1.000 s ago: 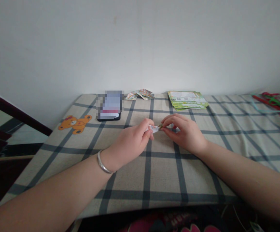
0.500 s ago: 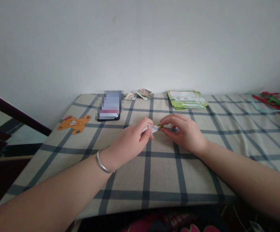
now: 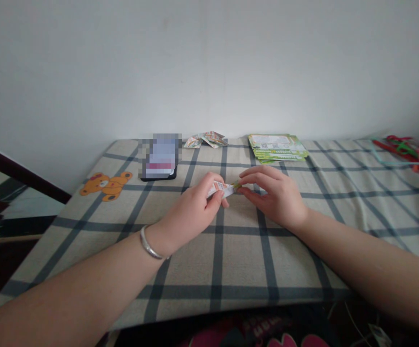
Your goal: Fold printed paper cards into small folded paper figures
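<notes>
Between my hands is a small folded piece of printed paper, white with orange and green parts. My left hand is closed around its left end, the thumb lying on top, and wears a silver bangle at the wrist. Thumb and index finger of my right hand pinch the narrow greenish right end. The paper is held low over the checked tablecloth. How its hidden left end is folded, I cannot tell.
Toward the wall lie folded paper pieces and a stack of green printed sheets. A blurred-out phone lies left, near an orange bear cutout. Red and green strips are heaped at the far right.
The view has shifted slightly. The folded paper has turned a little in my hands, showing more of its printed face. Both hands keep their hold.
</notes>
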Demonstrator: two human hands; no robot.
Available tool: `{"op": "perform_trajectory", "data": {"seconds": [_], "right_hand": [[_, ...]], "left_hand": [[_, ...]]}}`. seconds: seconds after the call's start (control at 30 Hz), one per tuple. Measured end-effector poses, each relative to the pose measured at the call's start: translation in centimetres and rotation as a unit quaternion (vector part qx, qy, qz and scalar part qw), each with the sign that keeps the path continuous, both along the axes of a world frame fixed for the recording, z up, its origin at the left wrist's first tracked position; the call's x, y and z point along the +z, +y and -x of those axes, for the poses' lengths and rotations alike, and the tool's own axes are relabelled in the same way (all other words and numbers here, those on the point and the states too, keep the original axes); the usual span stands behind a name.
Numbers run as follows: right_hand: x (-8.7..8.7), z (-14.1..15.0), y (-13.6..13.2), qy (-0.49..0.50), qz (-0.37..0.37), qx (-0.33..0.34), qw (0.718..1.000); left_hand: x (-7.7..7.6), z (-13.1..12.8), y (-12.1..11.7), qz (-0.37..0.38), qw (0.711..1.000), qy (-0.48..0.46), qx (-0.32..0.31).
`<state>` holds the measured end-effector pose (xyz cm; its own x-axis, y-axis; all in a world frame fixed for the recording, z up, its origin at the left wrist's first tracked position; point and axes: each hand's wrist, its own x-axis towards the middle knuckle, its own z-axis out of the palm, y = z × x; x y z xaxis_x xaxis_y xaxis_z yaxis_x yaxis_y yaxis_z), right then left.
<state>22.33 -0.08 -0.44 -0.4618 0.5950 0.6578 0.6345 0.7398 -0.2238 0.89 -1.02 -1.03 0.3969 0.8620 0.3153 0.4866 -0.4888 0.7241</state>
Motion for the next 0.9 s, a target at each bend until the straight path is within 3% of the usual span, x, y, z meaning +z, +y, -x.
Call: {"op": "perform_trajectory", "data": {"seconds": [0.2, 0.6, 0.9], "right_hand": [[0.21, -0.01, -0.16, -0.010, -0.043, -0.011, 0.999], [-0.37, -0.02, 0.38, 0.031, -0.004, 0.012, 0.999], [-0.45, 0.26, 0.44, 0.066, 0.042, 0.033, 0.996]], "left_hand": [[0.19, -0.29, -0.02, 0.038, 0.999, -0.024, 0.018], [0.23, -0.17, -0.35, 0.023, 1.000, -0.021, 0.003], [-0.31, -0.12, -0.43, -0.072, 0.996, 0.050, -0.002]]}}
